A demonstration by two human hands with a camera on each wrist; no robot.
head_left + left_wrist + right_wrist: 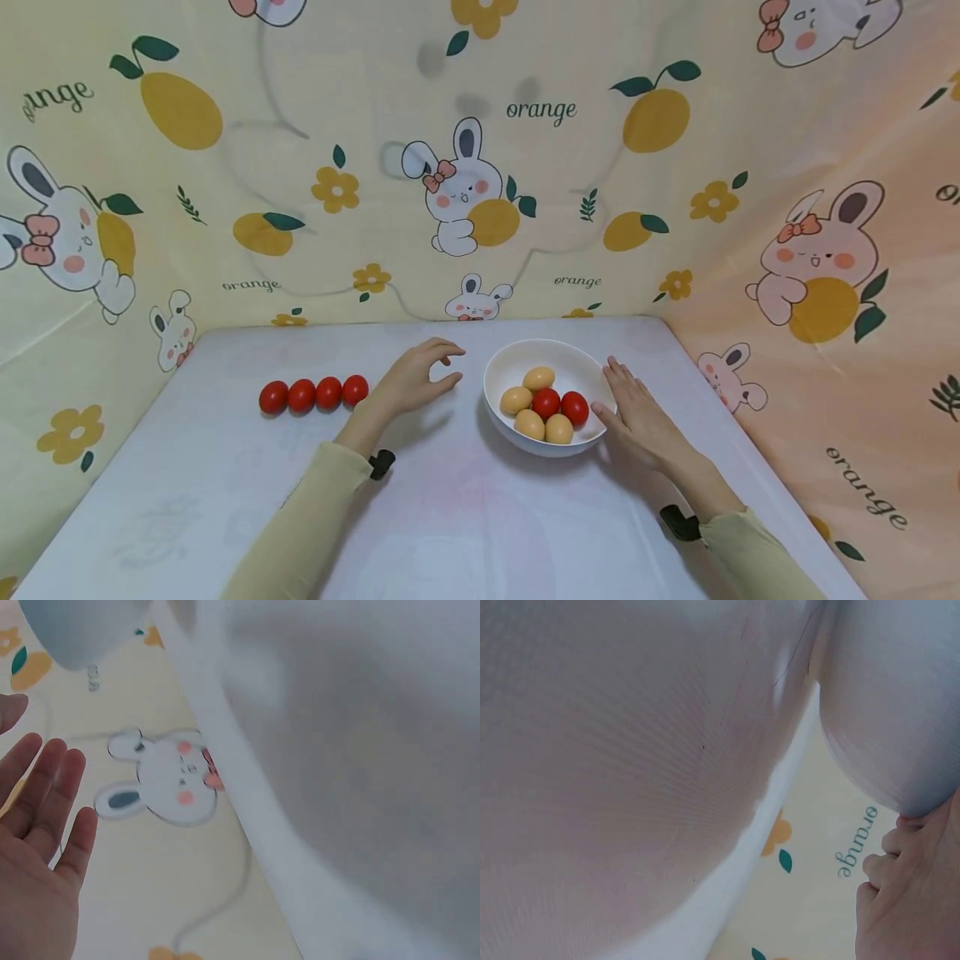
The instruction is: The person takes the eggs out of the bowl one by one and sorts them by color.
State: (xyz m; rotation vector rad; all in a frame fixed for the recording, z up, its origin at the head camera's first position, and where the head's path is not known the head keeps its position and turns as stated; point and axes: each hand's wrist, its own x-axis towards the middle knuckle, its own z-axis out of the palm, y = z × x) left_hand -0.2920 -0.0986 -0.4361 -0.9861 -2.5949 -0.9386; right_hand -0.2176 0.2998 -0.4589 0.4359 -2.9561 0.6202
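Observation:
A white bowl (517, 354) stands on the table right of the middle, with several tan eggs (529, 425) and two red eggs (575, 408) in it. My right hand (637, 417) lies along the bowl's right side, fingers extended and touching it; the right wrist view shows these fingers at the bowl's outer wall. To the left of the bowl, my left hand (416, 375) hovers apart from it, its fingers loosely bent and holding nothing. In the left wrist view the palm and spread fingers (71, 772) show bare. Several red eggs (302, 397) form a row left of this hand.
A white cloth covers the table (465, 533). Behind it and along both sides hangs a cream curtain (360, 100) printed with rabbits and oranges. Dark wrist bands (680, 523) sit on both forearms.

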